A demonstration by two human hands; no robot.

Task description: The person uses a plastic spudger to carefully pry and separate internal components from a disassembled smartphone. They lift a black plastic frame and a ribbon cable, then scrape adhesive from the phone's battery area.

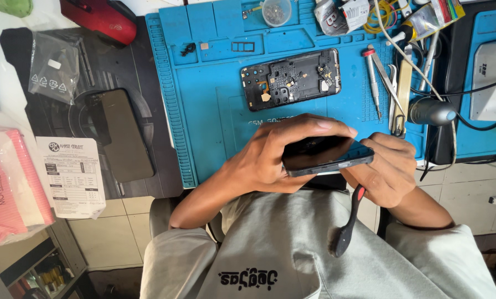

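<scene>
- Blue silicone work mat covers the far middle of a bench, with a dark pad to its left and pale tiles at the near edge.
- Left hand grips a dark phone screen panel just past the near edge of the mat; the fingers curl over its far long edge and the thumb sits beneath, so they are closed on it.
- Right hand meets the panel's right end, fingers folded tight around a tool with a red and black handle, which hangs down toward the person's lap; the tool's working tip is hidden behind the panel.
- The panel is held roughly level, glass side up, tilted slightly, above the grey shirt.
- On the mat, far from the hands, lies an opened phone body with its black inner plates and small gold parts showing.
- To the right of that body lie a screwdriver, tweezers and a pale flat pry tool, side by side.
- A small round dish of screws stands at the far edge of the mat.
- On the dark pad at left rests another dark phone, with a clear plastic bag far of it.
- A printed paper slip and a pink packet lie at the near left.
</scene>
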